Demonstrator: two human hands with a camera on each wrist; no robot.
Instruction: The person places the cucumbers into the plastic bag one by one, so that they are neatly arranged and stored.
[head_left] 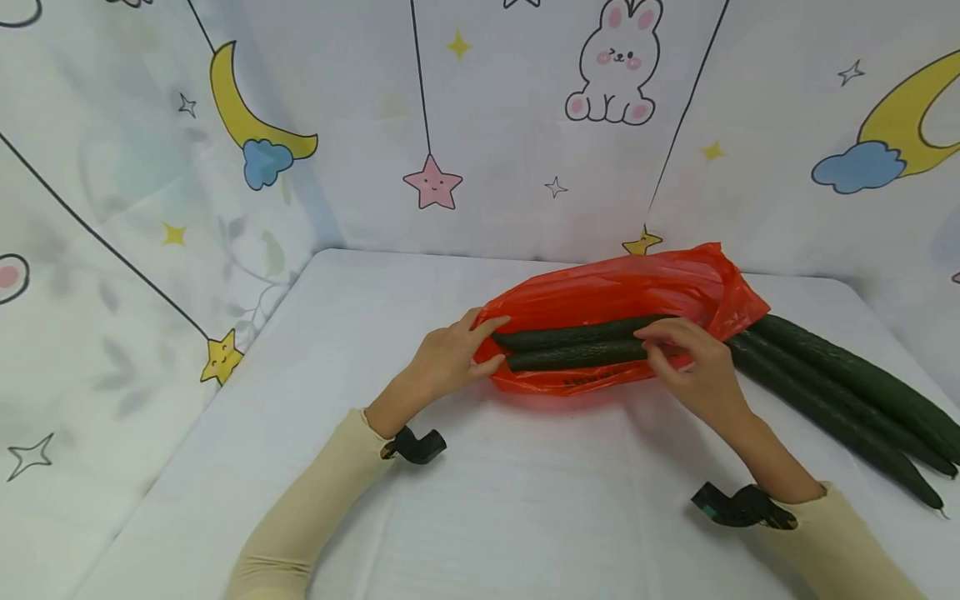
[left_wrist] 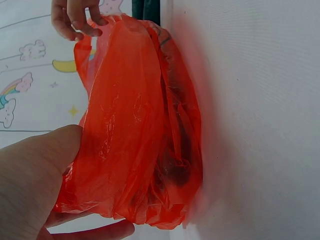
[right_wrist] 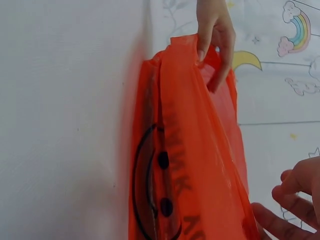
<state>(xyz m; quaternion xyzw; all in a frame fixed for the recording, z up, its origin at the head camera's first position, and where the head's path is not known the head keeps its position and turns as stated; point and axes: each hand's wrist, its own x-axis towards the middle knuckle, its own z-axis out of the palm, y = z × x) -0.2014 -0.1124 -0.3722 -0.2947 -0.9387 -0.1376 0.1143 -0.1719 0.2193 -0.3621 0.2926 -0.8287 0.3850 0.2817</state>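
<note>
Holding the bag [head_left: 600, 287] open, presumably, my remote left hand [head_left: 444, 360] grips its left end; my right hand's [head_left: 697, 371] pinch I can't tell.

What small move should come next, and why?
I'd probably reach the right hand to the front cucumber of the three outside the red bag: two cucumbers already lie in the bag's open mouth, and the left hand touches its left end, well placed to steady it.
</note>
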